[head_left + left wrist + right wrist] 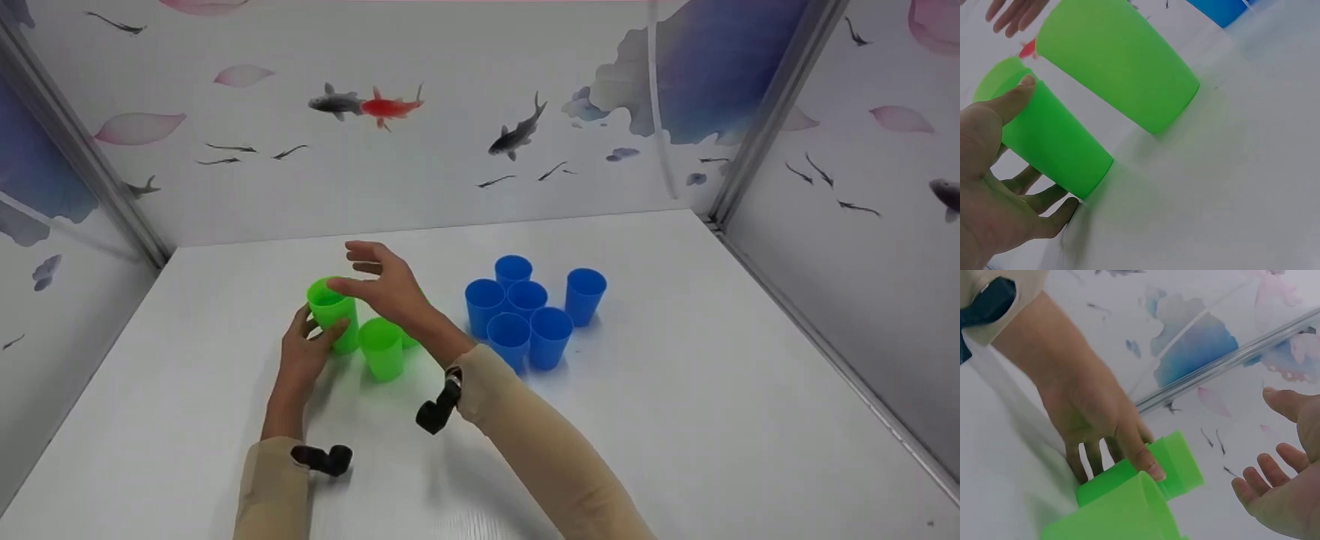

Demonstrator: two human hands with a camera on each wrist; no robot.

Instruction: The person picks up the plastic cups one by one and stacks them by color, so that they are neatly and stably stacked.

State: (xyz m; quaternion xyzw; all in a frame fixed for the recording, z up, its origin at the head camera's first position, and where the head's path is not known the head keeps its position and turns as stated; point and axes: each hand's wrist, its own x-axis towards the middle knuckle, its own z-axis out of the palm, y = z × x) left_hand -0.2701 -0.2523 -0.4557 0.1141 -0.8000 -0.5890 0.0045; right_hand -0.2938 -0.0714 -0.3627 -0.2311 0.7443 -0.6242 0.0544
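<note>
On the left of the table my left hand point(300, 360) grips a stack of nested green cups point(1058, 140), thumb on the near side near the upper rim and fingers around the far side. The stack stands upright, its base at the table. Just right of it stands another green cup point(384, 356), mouth up. Part of a further green cup point(410, 340) shows behind my right forearm. My right hand point(386, 289) hovers above and beside the stack's rim, fingers spread and slightly bent, holding nothing; in the right wrist view its palm and fingers are empty.
Several blue cups point(508, 334) stand upright in a close group right of my right wrist. One blue cup point(585, 296) stands a little apart at their right. Printed wall panels point(450, 165) close off the white table point(712, 390) at the back and both sides.
</note>
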